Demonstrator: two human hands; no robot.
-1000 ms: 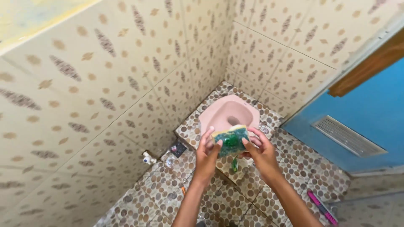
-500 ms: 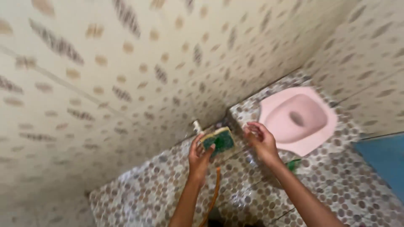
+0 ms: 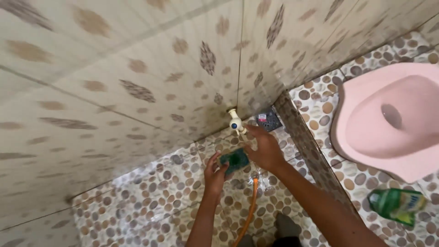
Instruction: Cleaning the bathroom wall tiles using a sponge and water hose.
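Observation:
My left hand (image 3: 214, 170) holds a green scrub sponge (image 3: 234, 159) low over the pebble-patterned floor, just below a white wall tap (image 3: 236, 121). My right hand (image 3: 264, 147) reaches up beside the sponge, its fingertips close under the tap's spout; whether it touches the tap I cannot tell. An orange hose (image 3: 249, 210) runs down the floor from below my hands.
A pink squat toilet pan (image 3: 388, 123) sits on a raised tiled step at the right. A green bottle (image 3: 397, 203) lies on its side near the pan. A small floor drain (image 3: 268, 120) lies by the wall corner. Patterned beige wall tiles fill the left.
The view has swung down and closer to the tap. My left hand lowered the sponge under the tap, and my right hand reached up toward the tap.

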